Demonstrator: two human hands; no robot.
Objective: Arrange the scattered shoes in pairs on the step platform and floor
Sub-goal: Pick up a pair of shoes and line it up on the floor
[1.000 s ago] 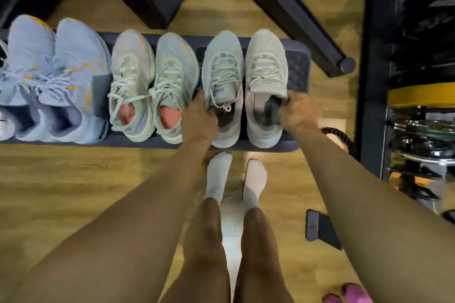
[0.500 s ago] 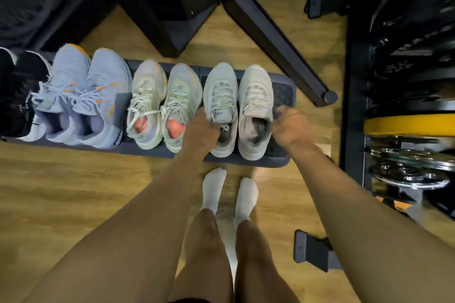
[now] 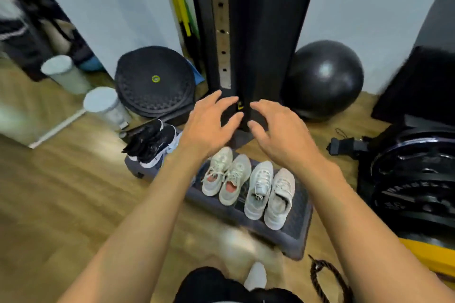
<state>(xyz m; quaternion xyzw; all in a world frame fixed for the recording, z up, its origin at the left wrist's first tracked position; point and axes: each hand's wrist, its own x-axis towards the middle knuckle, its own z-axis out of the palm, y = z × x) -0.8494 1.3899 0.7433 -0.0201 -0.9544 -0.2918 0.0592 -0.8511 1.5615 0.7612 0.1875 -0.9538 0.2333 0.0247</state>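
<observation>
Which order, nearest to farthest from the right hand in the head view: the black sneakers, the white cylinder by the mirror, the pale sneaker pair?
From the right hand:
1. Pale sneaker pair, just below it, at the right end of the step platform.
2. Black sneakers, at the platform's left end.
3. White cylinder, on the floor farther left, by the mirror.
</observation>
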